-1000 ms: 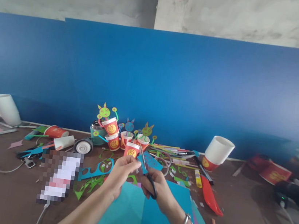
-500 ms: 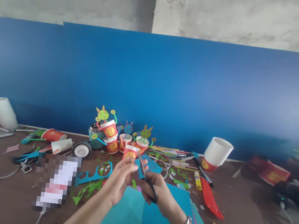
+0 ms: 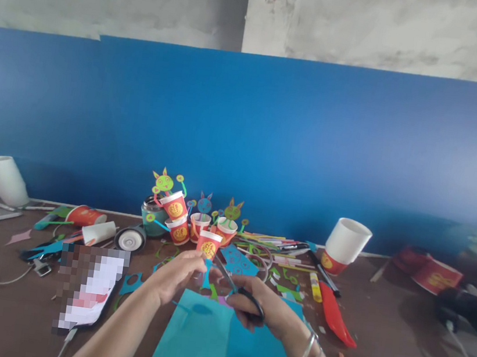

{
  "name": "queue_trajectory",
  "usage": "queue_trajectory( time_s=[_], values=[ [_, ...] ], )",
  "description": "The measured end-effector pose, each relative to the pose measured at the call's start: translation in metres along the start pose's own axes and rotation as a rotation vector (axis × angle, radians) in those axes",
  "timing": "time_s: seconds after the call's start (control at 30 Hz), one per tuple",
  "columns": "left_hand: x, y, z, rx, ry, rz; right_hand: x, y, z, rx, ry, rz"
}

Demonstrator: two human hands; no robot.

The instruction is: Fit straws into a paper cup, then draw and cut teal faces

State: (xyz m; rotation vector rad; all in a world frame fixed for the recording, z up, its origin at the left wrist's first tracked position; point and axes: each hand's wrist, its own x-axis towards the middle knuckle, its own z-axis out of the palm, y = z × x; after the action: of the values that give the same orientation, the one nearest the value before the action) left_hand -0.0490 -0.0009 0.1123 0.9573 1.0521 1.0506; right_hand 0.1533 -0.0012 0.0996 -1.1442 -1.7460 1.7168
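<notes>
My left hand (image 3: pixel 177 276) is closed, its thumb and fingertips pinching a small blue paper piece (image 3: pixel 207 275). In my right hand (image 3: pixel 264 302) is a pair of scissors (image 3: pixel 229 277) with black handles, its blades pointing up and left toward that piece. Whether the blades touch the paper I cannot tell. Below both hands lie blue paper sheets (image 3: pixel 197 337). Just beyond the fingertips stands a red and white paper cup (image 3: pixel 208 246), and to its right lies a blue sheet with drawn shapes (image 3: pixel 240 260).
Behind are decorated cups with paper animal faces (image 3: pixel 174 208) and a teal flask (image 3: pixel 151 222). Stacked white cups (image 3: pixel 348 240), a glue stick (image 3: pixel 316 288) and a red spoon-like piece (image 3: pixel 337 317) lie right. A phone (image 3: pixel 94 288) with a cable is left. Paper scraps (image 3: pixel 132 284) are scattered about.
My hands have moved apart and slightly lower, the left one leftward, the right one rightward with the scissors. The blue paper piece now shows below my left fingertips.
</notes>
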Motion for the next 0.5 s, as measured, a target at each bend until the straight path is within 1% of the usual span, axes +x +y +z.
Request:
queue_trajectory(
  time_s=[0.07, 0.13, 0.3, 0.5],
  values=[
    [0.001, -0.002, 0.000, 0.037, -0.082, -0.030, 0.003, -0.002, 0.003, 0.045, 0.111, 0.000],
    [0.002, -0.005, 0.004, 0.071, -0.100, -0.015, 0.005, -0.004, 0.008, 0.101, 0.177, -0.026],
    [0.004, -0.015, 0.013, 0.102, -0.075, 0.027, 0.006, -0.004, 0.015, 0.174, 0.174, -0.122],
    [0.005, -0.018, 0.013, 0.109, -0.088, -0.018, 0.006, -0.003, 0.014, 0.190, 0.241, -0.223]
  ],
)
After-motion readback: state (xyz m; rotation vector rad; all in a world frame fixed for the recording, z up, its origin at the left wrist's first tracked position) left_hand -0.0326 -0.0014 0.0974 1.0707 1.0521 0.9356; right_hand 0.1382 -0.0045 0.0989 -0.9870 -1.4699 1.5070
